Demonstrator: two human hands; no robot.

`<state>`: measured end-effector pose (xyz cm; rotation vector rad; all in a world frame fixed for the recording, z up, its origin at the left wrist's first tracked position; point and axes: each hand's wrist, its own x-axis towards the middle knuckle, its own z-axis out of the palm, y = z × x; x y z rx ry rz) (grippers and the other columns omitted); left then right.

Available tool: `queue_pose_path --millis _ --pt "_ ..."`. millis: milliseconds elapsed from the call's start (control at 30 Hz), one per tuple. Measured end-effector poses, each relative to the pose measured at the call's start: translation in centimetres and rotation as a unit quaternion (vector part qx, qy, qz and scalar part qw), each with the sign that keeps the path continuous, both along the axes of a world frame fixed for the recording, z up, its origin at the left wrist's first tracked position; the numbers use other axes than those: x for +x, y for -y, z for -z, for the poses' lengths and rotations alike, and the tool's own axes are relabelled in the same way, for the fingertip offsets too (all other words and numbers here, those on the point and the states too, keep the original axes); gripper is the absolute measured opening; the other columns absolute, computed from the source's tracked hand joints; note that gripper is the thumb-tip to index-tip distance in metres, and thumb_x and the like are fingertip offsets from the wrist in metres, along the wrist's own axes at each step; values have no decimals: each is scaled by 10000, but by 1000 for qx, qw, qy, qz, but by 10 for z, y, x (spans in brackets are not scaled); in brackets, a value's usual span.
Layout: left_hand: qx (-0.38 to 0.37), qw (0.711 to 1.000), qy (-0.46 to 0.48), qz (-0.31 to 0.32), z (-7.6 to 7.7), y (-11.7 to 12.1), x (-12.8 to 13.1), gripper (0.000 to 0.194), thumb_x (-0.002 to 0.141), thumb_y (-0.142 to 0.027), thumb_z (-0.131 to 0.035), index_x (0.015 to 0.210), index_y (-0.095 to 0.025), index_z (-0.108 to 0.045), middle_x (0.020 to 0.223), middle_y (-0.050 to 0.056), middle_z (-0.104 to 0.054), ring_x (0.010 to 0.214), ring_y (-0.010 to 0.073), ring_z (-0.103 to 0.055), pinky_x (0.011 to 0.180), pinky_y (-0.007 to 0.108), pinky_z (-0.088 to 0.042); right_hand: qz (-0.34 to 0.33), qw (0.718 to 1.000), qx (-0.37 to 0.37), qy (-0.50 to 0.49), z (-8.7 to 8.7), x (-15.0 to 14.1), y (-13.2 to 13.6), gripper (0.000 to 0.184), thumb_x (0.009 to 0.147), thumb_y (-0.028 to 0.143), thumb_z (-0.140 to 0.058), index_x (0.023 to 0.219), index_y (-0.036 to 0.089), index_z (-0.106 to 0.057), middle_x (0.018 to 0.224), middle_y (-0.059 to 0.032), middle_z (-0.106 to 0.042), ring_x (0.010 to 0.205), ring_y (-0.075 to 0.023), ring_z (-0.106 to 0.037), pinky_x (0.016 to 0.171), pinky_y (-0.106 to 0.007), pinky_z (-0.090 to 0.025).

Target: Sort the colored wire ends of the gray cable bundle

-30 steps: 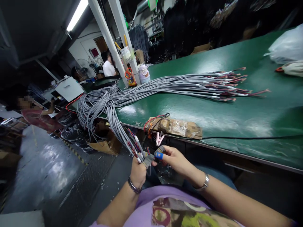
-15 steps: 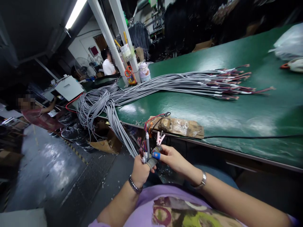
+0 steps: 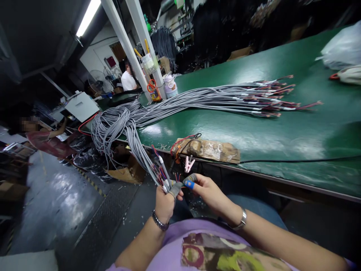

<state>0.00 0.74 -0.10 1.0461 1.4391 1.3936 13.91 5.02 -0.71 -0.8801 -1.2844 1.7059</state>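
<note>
My left hand (image 3: 166,203) is wrapped round the ends of several grey cables (image 3: 143,156), gripping them in front of my body. Thin coloured wires (image 3: 160,174) fan out of the white-banded cable ends above that fist. Close beside it, my right hand (image 3: 208,191) is closed in a pinch on fine wires at one cable end; its fingertips hide most of them. Grey coverings sit on fingers of both hands, and blue tape wraps my right thumb. Just above the right fingers, a pink clothespin (image 3: 189,164) is attached at the bench edge.
On the green bench (image 3: 282,139) lies a large bundle of grey cables (image 3: 197,98) with stripped ends. A wooden board (image 3: 217,150) with wires rests at the front edge. A cardboard box (image 3: 126,173) stands below. Two people (image 3: 129,81) are farther back, near a post (image 3: 143,45).
Both hands have shifted slightly, and the held cable ends now lean further left. Fine wires have come into view between my hands, at the right fingertips.
</note>
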Motion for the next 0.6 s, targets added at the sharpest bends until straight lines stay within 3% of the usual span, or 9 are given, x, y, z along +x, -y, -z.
queue_pose_path --millis 100,200,367,600 --pt "-10 1000 7 -9 0 -1 0 275 692 -370 -707 600 -127 -616 460 -16 -561 394 75 -484 406 188 -385 -4 1000 -20 -6 -1 2 -1 354 647 489 -691 667 159 -564 587 36 -478 539 -83 -381 504 -222 -323" --pt "-19 1000 9 19 -1 -1 -1 272 691 -367 -706 605 -125 -615 453 -21 -550 391 72 -474 394 180 -387 -29 998 -58 -10 -4 5 -2 350 679 496 -663 676 162 -559 558 43 -461 524 -81 -383 503 -222 -316" --pt "-13 997 -16 78 -3 -3 1 304 718 -373 -682 564 -127 -592 449 -16 -550 380 70 -467 384 175 -369 -91 993 -66 -23 -8 8 -8 342 666 456 -698 815 158 -618 657 10 -583 566 -89 -443 527 -224 -318" --pt "-34 993 -22 107 -2 -8 4 317 706 -384 -691 548 -130 -584 454 -11 -556 380 75 -471 387 185 -381 -43 998 -42 -29 -2 4 -12 334 622 457 -726 656 147 -606 558 14 -578 538 -96 -456 530 -238 -316"
